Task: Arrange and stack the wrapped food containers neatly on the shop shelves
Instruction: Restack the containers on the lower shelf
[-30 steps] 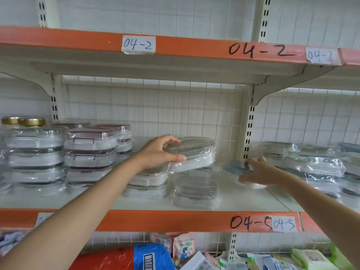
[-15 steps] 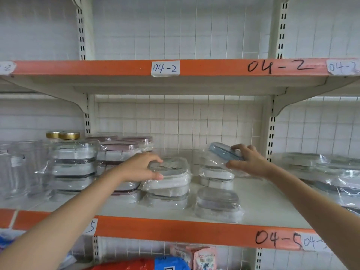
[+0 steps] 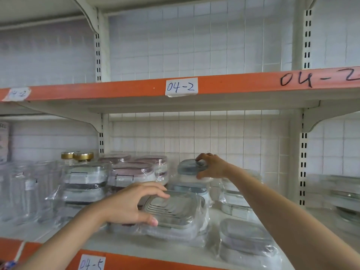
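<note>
Mid-task: my left hand (image 3: 134, 203) is gripping a near, wrapped grey-lidded rectangular container (image 3: 173, 211), my right hand (image 3: 211, 165) is pinching a small blue-lidded wrapped container (image 3: 190, 166) onto the far stack, while loose wrapped containers (image 3: 245, 236) at right are awaiting stacking.

The right hand (image 3: 211, 166) has carried its small blue-lidded container (image 3: 190, 167) from the open shelf space at 3 o'clock leftward and up, onto the stack (image 3: 190, 189) at the back. The left hand (image 3: 134, 204) has brought the grey-lidded container (image 3: 175, 209) down toward 6 o'clock onto the front pile.
</note>
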{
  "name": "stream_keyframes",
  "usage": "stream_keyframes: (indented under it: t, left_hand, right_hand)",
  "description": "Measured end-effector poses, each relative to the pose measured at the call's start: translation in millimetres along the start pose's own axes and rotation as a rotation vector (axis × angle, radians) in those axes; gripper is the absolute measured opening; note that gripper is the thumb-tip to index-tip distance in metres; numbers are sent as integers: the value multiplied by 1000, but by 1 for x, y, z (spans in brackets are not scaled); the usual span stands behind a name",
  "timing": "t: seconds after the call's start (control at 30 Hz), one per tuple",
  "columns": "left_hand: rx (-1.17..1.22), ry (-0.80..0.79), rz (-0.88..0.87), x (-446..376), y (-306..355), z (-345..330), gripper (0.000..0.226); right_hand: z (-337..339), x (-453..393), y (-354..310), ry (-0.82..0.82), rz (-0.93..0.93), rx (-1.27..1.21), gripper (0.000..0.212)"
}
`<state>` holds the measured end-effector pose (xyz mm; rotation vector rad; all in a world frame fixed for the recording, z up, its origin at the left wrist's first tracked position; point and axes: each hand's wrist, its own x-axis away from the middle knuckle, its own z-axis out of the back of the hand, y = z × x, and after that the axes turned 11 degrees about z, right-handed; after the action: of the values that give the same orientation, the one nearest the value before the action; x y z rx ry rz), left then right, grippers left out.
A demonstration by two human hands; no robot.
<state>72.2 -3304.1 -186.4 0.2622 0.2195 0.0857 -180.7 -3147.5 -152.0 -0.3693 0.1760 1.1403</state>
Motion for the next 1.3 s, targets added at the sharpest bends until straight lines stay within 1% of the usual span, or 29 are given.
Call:
stream_keyframes:
  t: [0.07, 0.13, 0.2, 0.3, 0.37, 0.47, 0.53, 0.6, 0.67, 0.8, 0.87, 0.93, 1.0, 1.07, 1.2, 1.3]
  left_hand:
    - [5, 6, -8, -1, -1, 0, 53]
    - [7, 14, -4, -4, -1, 0, 53]
    - [-2, 19, 3, -8, 1, -1, 54]
    - [-40, 56, 30, -17, 6, -4, 55]
    - [-61, 92, 42, -27, 12, -8, 53]
    - [-101, 144, 49, -43, 20, -13, 45]
    - [-129, 162, 64, -50, 23, -16, 42]
    - [-157, 172, 79, -53, 25, -18, 42]
    - [-179, 192, 97, -55, 27, -19, 41]
    - [-231, 242, 130, -51, 38, -23, 40]
    - [-220, 295, 95, -48, 53, -28, 39]
    - [-188, 367, 8, -49, 76, -37, 40]
    - [-140, 401, -88, -53, 105, -50, 40]
    - [-96, 380, -155, -61, 134, -65, 38]
    - [-76, 267, -218, -85, 191, -97, 37]
    - [-90, 170, -267, -101, 231, -117, 40]
  right_hand:
    - [-10, -11, 1, -84, 3, -29, 61]
    - [-20, -17, 3, -203, -11, -41, 60]
    - [-25, -18, 6, -255, -16, -8, 61]
    - [-20, -14, 10, -237, 7, 85, 67]
    - [-11, -6, 11, -168, 4, 39, 66]
    - [3, 10, 16, -46, 3, -1, 54]
    - [12, 21, 19, 15, 4, 55, 46]
    - [18, 32, 24, 44, 12, 143, 42]
    - [22, 45, 29, 48, 27, 208, 41]
    - [27, 77, 38, -18, 20, 325, 43]
    - [29, 95, 43, -59, -5, 368, 45]
    - [33, 118, 49, -94, -22, 409, 46]
    - [39, 147, 55, -114, -48, 438, 47]
    - [47, 178, 63, -115, -88, 448, 47]
    - [69, 241, 82, -110, -215, 515, 48]
    - [94, 280, 98, -41, -291, 554, 52]
